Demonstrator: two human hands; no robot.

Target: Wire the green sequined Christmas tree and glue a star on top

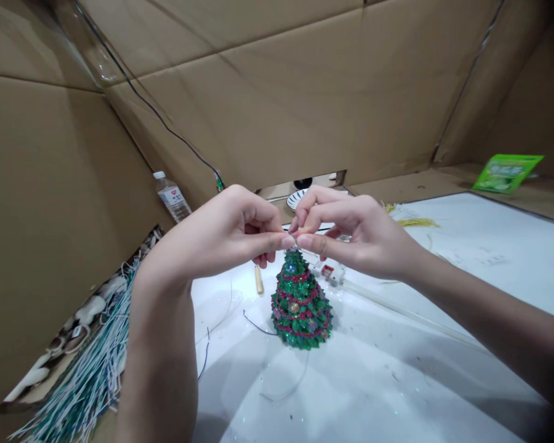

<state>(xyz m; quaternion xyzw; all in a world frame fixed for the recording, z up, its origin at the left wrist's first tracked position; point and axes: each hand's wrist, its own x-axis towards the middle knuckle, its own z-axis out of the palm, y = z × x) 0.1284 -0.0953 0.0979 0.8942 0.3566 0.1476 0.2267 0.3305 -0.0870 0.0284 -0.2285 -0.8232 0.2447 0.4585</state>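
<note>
A small green Christmas tree [301, 307] with red garlands and little ornaments stands upright on the white tabletop [373, 381]. Right at its tip, my left hand [240, 227] and my right hand [351, 231] meet, thumbs and forefingers pinched together. Between the fingertips is a small silvery piece [292, 243], mostly hidden, so I cannot make out its kind. The other fingers of both hands are curled.
Teal and white wires [96, 344] lie in a bundle at the left. A water bottle [173, 198] leans at the back left. Behind the tree are a gold stick [258, 280] and a white glue gun [335, 272]. A green packet [508, 173] is far right.
</note>
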